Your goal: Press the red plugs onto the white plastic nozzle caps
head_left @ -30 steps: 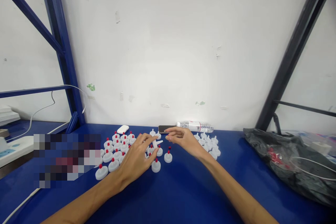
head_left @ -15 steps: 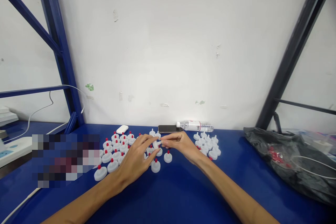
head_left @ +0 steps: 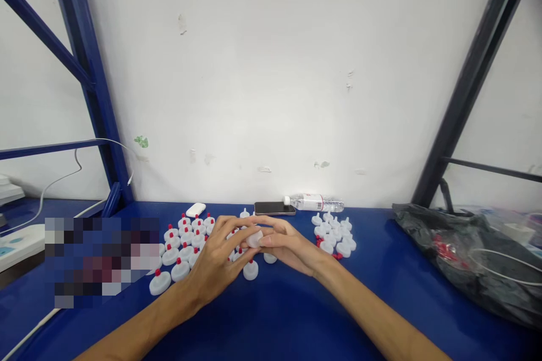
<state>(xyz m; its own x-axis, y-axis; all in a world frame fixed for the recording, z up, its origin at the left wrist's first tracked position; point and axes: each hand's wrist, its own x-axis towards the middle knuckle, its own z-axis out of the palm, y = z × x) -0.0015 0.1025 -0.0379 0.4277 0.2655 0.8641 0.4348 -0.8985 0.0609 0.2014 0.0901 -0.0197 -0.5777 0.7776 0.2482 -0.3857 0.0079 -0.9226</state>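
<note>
My left hand [head_left: 218,259] and my right hand [head_left: 288,245] meet over the blue table [head_left: 288,316], fingers pinched together on one small white cap [head_left: 254,238]. Under and left of them stand several white caps with red tips [head_left: 180,240]. A capped one [head_left: 250,269] stands just in front of my left fingers. Right of my right hand is a group of plain white caps [head_left: 334,231], with a few loose red tips [head_left: 337,256] by them.
A dark phone [head_left: 274,208], a lying water bottle [head_left: 315,202] and a small white object [head_left: 195,209] rest against the white wall. A black plastic bag [head_left: 461,259] with red pieces and a cable lies at the right. Blue rack posts [head_left: 91,90] stand left, a power strip [head_left: 17,240] beside.
My right hand drew back from the phone toward my left hand. Both hands closed together on the white cap and came slightly nearer to me.
</note>
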